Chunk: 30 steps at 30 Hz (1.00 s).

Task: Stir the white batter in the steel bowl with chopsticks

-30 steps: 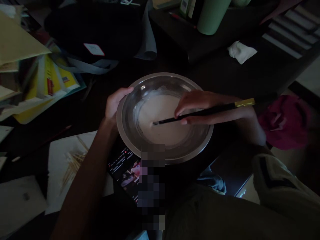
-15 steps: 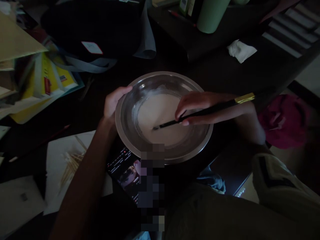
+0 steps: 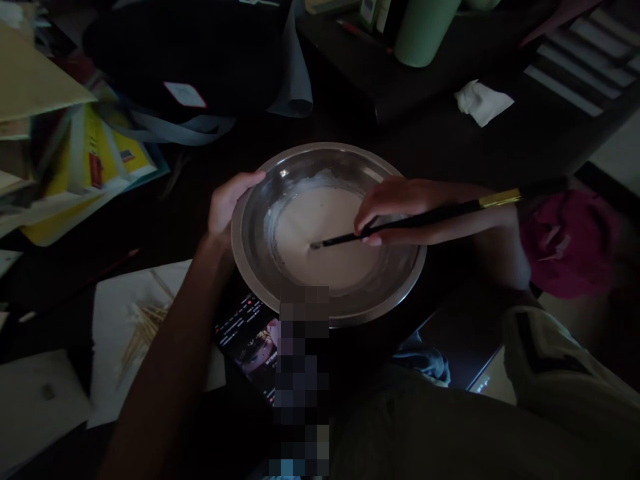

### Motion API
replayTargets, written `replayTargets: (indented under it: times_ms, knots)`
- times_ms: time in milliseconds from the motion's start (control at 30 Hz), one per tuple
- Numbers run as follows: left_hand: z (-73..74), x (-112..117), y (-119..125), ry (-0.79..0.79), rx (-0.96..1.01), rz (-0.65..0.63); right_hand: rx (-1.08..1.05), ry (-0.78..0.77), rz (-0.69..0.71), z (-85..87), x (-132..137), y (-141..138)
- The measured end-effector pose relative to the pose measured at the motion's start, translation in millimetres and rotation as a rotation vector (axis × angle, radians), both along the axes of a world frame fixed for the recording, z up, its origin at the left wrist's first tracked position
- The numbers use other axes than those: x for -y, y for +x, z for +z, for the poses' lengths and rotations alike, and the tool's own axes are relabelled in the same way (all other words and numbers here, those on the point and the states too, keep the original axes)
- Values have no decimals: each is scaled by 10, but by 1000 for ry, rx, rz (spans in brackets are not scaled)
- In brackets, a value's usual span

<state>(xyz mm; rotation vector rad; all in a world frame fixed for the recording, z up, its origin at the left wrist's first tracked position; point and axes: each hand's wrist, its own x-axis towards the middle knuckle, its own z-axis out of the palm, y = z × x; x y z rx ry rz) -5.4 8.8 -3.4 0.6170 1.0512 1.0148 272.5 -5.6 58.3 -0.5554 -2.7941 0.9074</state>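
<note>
A wide stainless steel bowl (image 3: 245,267) holds a pale, smooth batter-like liquid (image 3: 300,213). My left hand (image 3: 227,207) is closed on the bowl's left rim, its thumb over the edge and the other fingers hidden behind. Over the right side of the bowl, my right hand (image 3: 395,210) grips black chopsticks (image 3: 445,215) with a gold band. They are pressed together, so I cannot tell whether there are one or two. Their tips slant down to the left and touch the liquid near its middle.
A lit phone (image 3: 247,343) lies below the bowl. Thin wooden sticks (image 3: 143,333) rest on white paper (image 3: 110,307) at left. Books (image 3: 85,160) and a black bag (image 3: 185,53) stand behind. A green cylinder (image 3: 423,33) and crumpled tissue (image 3: 483,103) sit at back right.
The chopsticks' tips have shifted slightly right and up through the liquid, and my right hand has moved a little right. My left hand and the bowl have hardly moved.
</note>
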Motion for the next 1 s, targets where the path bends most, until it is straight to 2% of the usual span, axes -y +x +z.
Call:
replayTargets:
  times_ms: [67,133,167,200,267,333,400,500,600,667,733,833,933,1000]
  knots:
    - [38,17,23,-44,-13,8,15,74,-143,-6,-4,22]
    - [68,30,42,-50,-34,44,82,128,-256,95,-8,105]
    - [77,34,47,-47,-37,55,116,127,-266,166,-10,153]
    - [82,35,51,-52,-40,60,142,112,-236,234,-12,193]
    - [86,34,52,-73,-42,58,167,59,-89,312,-13,225]
    - [89,32,50,-80,-34,51,143,23,80,273,-11,178]
    - [98,35,49,-67,-11,30,97,24,170,148,-10,88]
    - [122,48,54,-77,-4,18,38,102,89,-5,-24,19]
    - [142,56,70,-106,-41,45,93,201,-67,67,-46,111]
    - [144,52,82,-114,-60,70,150,180,-31,188,-51,196]
    - [138,41,90,-119,-68,98,167,116,100,263,-45,227]
    - [125,31,92,-96,-40,90,97,49,219,190,-26,147]
    - [124,37,87,-72,3,34,45,114,121,46,-25,66]
    - [123,44,80,-80,9,26,76,217,12,37,-43,94]
